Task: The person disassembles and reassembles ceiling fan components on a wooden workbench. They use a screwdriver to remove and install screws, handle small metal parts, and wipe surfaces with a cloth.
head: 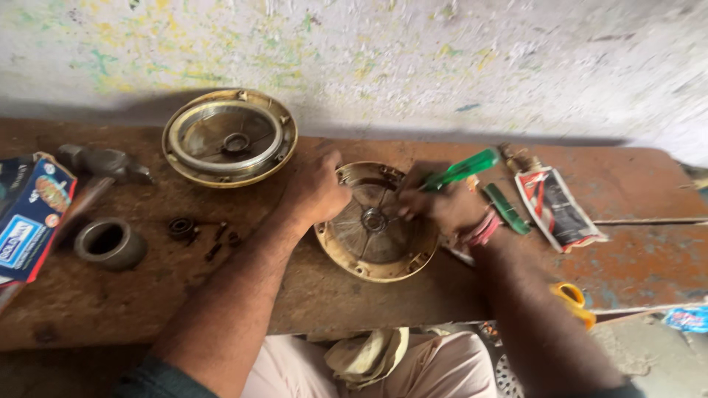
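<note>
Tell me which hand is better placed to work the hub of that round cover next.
Probably right. The right hand holds the green screwdriver, angled toward the hub. The left hand is on the round cover's rim, bracing it.

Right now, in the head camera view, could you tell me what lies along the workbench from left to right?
Blue printed box → grey metal ring → small dark bearing → round brass-coloured cover → left hand → round housing → right hand holding a green-handled screwdriver → squeezed tube.

Two round metal covers (pixel 376 236) (pixel 229 138); two green screwdrivers (pixel 461 169) (pixel 506 208); one hammer (pixel 103 163); one metal ring (pixel 110 242).
</note>
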